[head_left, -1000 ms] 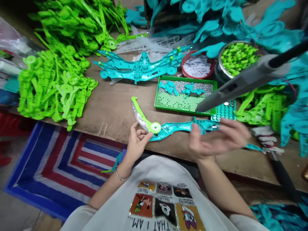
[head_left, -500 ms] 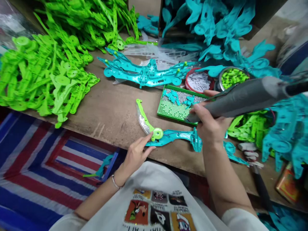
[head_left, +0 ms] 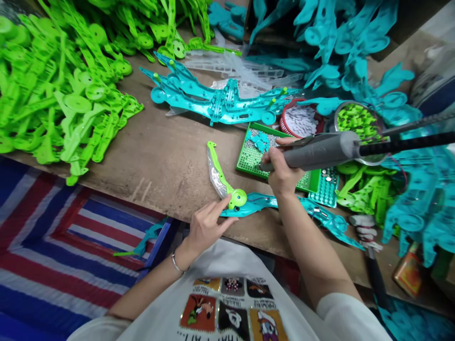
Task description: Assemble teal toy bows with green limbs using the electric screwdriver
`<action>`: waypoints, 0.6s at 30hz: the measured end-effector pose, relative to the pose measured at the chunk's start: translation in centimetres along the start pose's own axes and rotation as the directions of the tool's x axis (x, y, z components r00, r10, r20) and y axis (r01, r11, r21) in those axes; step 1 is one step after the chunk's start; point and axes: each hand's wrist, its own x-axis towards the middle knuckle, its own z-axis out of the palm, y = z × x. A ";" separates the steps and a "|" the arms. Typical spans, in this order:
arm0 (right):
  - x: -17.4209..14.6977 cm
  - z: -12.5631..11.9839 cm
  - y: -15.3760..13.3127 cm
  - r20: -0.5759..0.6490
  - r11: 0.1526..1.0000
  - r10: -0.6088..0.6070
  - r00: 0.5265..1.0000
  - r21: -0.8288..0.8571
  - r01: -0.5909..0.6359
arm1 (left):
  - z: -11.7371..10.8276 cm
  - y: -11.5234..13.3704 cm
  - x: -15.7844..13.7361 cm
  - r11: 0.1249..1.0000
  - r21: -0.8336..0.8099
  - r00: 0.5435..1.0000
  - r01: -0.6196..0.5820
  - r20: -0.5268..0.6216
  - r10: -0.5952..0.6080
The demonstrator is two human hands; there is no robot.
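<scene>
My left hand (head_left: 208, 225) pinches the left end of a teal plastic bow-shaped part (head_left: 261, 200), which lies along the bench's near edge. Its index finger touches a lime-green curved arm (head_left: 221, 176) with a round disc and a clear blade-like strip (head_left: 216, 175). In my right hand (head_left: 284, 173) is a grey electric screwdriver (head_left: 320, 152), tilted with its tip end to the left, over the green perforated tray (head_left: 245, 161). Small screws and teal pieces (head_left: 259, 140) lie in the tray. My right forearm hides the middle of the bow-shaped part.
Lime-green parts (head_left: 78, 102) are heaped at the left. Two teal half shells (head_left: 213, 102) lie behind. A red basket of white pieces (head_left: 301, 121) and a metal bowl of green pieces (head_left: 355, 121) stand right of them. A black-handled tool (head_left: 375, 274) lies near the right edge.
My right hand and the screwdriver have moved left over the tray, uncovering the right half of the bow-shaped part. My left hand keeps its hold. The view has shifted slightly.
</scene>
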 end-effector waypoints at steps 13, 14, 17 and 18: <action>-0.3 0.5 -3.6 0.030 0.999 -0.053 0.998 0.003 0.053 | 0.4 0.0 0.1 0.991 -0.124 0.998 0.050 -0.030 -0.054; -0.8 0.6 -4.6 0.059 0.998 -0.059 0.997 0.042 0.057 | 0.4 0.0 0.1 0.990 -0.132 0.998 0.051 -0.035 -0.056; -3.1 0.8 -7.2 0.213 0.992 -0.001 0.977 0.123 -0.026 | 0.2 0.1 0.1 0.986 -0.155 0.997 0.059 -0.039 -0.066; -4.0 0.7 -7.8 0.274 0.990 0.032 0.961 0.122 -0.068 | 0.1 0.1 0.1 0.984 -0.165 0.997 0.061 -0.037 -0.068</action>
